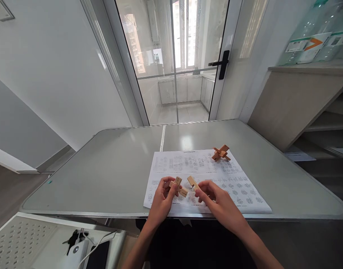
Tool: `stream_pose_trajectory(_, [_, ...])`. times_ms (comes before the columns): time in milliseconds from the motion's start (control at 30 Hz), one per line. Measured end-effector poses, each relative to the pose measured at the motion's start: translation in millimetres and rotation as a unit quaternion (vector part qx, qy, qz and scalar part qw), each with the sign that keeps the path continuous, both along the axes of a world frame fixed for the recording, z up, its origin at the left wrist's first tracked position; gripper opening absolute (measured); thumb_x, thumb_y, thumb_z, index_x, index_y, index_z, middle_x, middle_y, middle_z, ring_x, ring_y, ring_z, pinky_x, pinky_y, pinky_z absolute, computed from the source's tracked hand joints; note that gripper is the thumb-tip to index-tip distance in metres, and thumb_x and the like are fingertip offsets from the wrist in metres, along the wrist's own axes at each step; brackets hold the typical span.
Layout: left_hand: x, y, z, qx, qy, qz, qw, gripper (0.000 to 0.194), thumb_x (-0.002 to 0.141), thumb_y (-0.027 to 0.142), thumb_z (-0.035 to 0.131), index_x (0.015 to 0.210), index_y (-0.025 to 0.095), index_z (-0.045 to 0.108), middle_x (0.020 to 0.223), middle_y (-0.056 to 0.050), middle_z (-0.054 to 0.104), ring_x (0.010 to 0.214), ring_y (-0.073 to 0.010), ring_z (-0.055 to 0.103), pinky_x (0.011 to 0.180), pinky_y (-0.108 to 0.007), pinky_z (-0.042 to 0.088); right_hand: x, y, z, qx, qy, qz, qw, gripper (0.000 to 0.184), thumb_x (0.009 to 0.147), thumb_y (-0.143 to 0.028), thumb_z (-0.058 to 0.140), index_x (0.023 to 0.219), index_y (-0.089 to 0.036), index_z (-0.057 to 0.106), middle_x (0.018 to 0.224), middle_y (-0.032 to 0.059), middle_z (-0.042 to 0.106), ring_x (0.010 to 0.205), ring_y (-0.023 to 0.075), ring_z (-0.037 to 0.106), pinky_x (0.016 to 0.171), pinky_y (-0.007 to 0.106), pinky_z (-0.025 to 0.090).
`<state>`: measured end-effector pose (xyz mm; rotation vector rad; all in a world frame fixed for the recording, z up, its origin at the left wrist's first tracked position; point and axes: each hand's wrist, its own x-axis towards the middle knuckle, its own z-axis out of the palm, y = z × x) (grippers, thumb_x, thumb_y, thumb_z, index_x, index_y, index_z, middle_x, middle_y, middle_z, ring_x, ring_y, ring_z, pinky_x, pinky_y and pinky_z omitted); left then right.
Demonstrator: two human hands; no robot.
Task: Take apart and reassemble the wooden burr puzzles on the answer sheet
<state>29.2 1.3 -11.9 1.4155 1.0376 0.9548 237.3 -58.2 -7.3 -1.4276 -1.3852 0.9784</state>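
Note:
My left hand [165,194] is closed on a few light wooden puzzle pieces [183,191] that are joined crosswise. Between the thumb and fingers of my right hand [216,196] is a single wooden puzzle piece [192,182], its far end tilted up to the left. A small gap separates this piece from the joined ones. Both hands are above a printed instruction sheet [165,164] covered in small diagrams. On the sheet's far right corner sits a darker, reddish-brown wooden burr puzzle [221,153], its bars interlocked.
The grey table [109,179] runs to a glass door [177,93] with a black handle. A wooden shelf [294,97] with plastic bottles [314,45] stands at the right. At lower left, a white cart [48,239] holds keys, a white device, a cable and a dark phone-like slab.

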Motion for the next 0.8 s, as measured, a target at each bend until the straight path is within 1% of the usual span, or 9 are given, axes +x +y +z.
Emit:
stream_pose_trajectory(67, [-1,0,0.5,0.002,0.002,-0.005,1.000,0.040,0.097,0.057,0.061,0.116,0.022,0.056,0.102,-0.007,0.075,0.090,-0.0209,0.065,0.091,-0.035,0.048,1,0,2.9,0.000,0.026,0.005,1.000,0.036,0.098,-0.059,0.058,0.108,-0.024,0.064,0.095,0.0049,0.077,0.082,0.0223,0.075,0.066,0.032,0.057])
stream_pose_trajectory(167, [-3,1,2.2,-0.001,0.002,-0.015,1.000,0.039,0.100,0.056,0.057,0.118,0.022,0.059,0.105,-0.007,0.075,0.094,-0.0218,0.065,0.091,-0.035,0.049,0,0,4.2,0.008,0.055,0.022,0.998,0.034,0.098,-0.055,0.062,0.115,-0.026,0.063,0.105,0.0053,0.077,0.090,0.0225,0.076,0.079,0.036,0.060])
stream_pose_trajectory(233, [-4,1,3.9,-0.004,0.003,-0.018,1.000,0.039,0.100,0.057,0.055,0.118,0.023,0.061,0.106,-0.006,0.073,0.094,-0.0221,0.065,0.089,-0.033,0.049,-2,1,3.6,0.017,0.074,0.031,0.997,0.032,0.097,-0.052,0.065,0.116,-0.026,0.063,0.112,0.0061,0.077,0.098,0.0236,0.076,0.087,0.038,0.061])
stream_pose_trajectory(300, [-4,0,5.6,-0.007,0.003,-0.015,1.000,0.040,0.099,0.058,0.056,0.116,0.023,0.063,0.107,-0.005,0.072,0.094,-0.0221,0.064,0.087,-0.032,0.050,-6,2,2.4,0.029,0.089,0.039,0.995,0.030,0.096,-0.049,0.067,0.115,-0.025,0.064,0.114,0.0065,0.077,0.104,0.0248,0.075,0.092,0.039,0.061])
stream_pose_trajectory(367, [-5,0,6.8,-0.016,0.000,-0.019,1.000,0.040,0.099,0.058,0.056,0.115,0.022,0.065,0.106,-0.004,0.071,0.093,-0.0219,0.064,0.086,-0.031,0.051,-12,4,0.9,0.042,0.092,0.046,0.994,0.027,0.097,-0.046,0.067,0.112,-0.024,0.064,0.112,0.0063,0.078,0.107,0.0252,0.076,0.095,0.040,0.061])
stream_pose_trajectory(467, [-6,1,7.4,-0.025,-0.007,-0.046,0.999,0.041,0.100,0.058,0.055,0.116,0.021,0.066,0.103,-0.005,0.071,0.091,-0.0212,0.064,0.084,-0.030,0.051,-22,6,-1.9,0.071,0.080,0.052,0.993,0.021,0.100,-0.042,0.063,0.110,-0.024,0.063,0.113,0.0066,0.078,0.108,0.0255,0.076,0.098,0.042,0.061])
stream_pose_trajectory(567, [-7,3,6.3,-0.031,-0.015,-0.070,0.997,0.042,0.100,0.058,0.054,0.117,0.021,0.067,0.104,-0.005,0.071,0.093,-0.0219,0.065,0.085,-0.030,0.051,-31,7,-6.8,0.105,0.051,0.047,0.992,0.016,0.103,-0.037,0.059,0.114,-0.025,0.060,0.115,0.0068,0.078,0.109,0.0251,0.076,0.098,0.044,0.062])
stream_pose_trajectory(667, [-8,5,3.5,-0.034,-0.026,-0.071,0.997,0.042,0.101,0.056,0.054,0.121,0.023,0.069,0.111,-0.005,0.072,0.102,-0.0237,0.066,0.092,-0.032,0.051,-35,6,-12.2,0.144,0.012,0.040,0.989,0.020,0.104,-0.031,0.056,0.124,-0.028,0.056,0.116,0.0054,0.078,0.111,0.0236,0.075,0.098,0.043,0.062])
stream_pose_trajectory(800, [-11,7,0.2,-0.057,-0.034,-0.083,0.994,0.047,0.100,0.057,0.055,0.130,0.024,0.069,0.118,-0.007,0.075,0.110,-0.0271,0.068,0.098,-0.036,0.051,-33,5,-13.7,0.183,-0.042,0.070,0.980,0.038,0.106,-0.024,0.049,0.142,-0.034,0.051,0.123,0.0031,0.075,0.111,0.0225,0.074,0.097,0.043,0.062])
